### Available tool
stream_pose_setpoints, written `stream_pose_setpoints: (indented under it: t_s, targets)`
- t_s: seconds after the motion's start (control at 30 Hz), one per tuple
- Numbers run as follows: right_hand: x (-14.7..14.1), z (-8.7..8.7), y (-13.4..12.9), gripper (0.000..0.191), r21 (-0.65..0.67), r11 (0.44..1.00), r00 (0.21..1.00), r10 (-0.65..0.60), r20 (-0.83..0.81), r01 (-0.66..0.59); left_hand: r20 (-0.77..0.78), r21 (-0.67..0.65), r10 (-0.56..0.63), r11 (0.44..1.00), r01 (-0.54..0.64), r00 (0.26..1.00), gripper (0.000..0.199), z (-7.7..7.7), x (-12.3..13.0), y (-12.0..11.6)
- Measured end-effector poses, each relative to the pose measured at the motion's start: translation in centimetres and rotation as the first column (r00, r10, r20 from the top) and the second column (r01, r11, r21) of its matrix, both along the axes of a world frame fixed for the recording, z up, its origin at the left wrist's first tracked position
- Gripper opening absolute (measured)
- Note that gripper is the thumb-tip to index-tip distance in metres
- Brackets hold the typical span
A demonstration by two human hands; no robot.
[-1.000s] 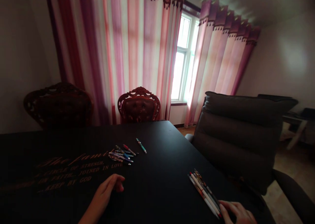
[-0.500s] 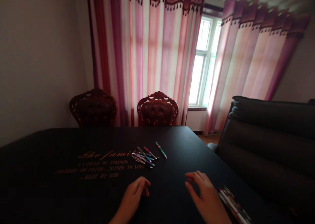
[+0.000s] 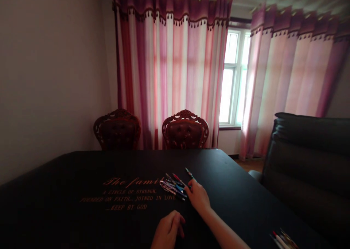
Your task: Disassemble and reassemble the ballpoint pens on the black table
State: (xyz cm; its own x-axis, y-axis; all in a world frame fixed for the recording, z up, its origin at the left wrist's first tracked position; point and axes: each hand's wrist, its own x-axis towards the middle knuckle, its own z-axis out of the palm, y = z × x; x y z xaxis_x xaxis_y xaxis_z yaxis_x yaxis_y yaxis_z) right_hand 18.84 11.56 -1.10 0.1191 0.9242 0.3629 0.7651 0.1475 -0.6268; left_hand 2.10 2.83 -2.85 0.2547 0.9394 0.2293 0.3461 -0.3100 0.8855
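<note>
Several pens lie in a loose pile on the black table, beside its printed lettering. A green pen lies just right of the pile, its lower part hidden by my right hand. The fingers of that hand reach down at the green pen and the pile's right edge, thumb and forefinger apart. Nearer to me, my left hand rests low over the table with its fingers curled in; whether anything is inside them is hidden.
More pens lie at the table's lower right. Two carved chairs stand behind the far edge, with striped curtains behind them. A dark leather seat stands to the right.
My right hand has moved forward and left, from beside the pens at the lower right to the green pen. The camera view has shifted; my left hand keeps its curled pose.
</note>
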Motion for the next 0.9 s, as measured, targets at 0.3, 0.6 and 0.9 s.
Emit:
stream_pose_setpoints:
  t_s: [0.3,0.6,0.9]
  targets:
    - [0.5,0.6,-0.8,0.036,0.059,0.995,0.956,0.093,-0.279,-0.080,0.117,0.053,0.104,0.992,-0.110,0.988,0.047,-0.8,-0.6,1.1]
    - [3.6,-0.5,-8.5,0.044,-0.023,0.927,0.828,0.322,-0.460,-0.374,0.214,0.015,0.117,0.992,-0.123,0.970,0.043,-0.1,-0.4,0.5]
    - [5.3,1.9,-9.7,0.046,0.005,0.961,0.875,0.255,-0.411,-0.278,0.041,0.076,0.097,0.992,-0.100,0.994,0.032,2.2,0.0,-0.7]
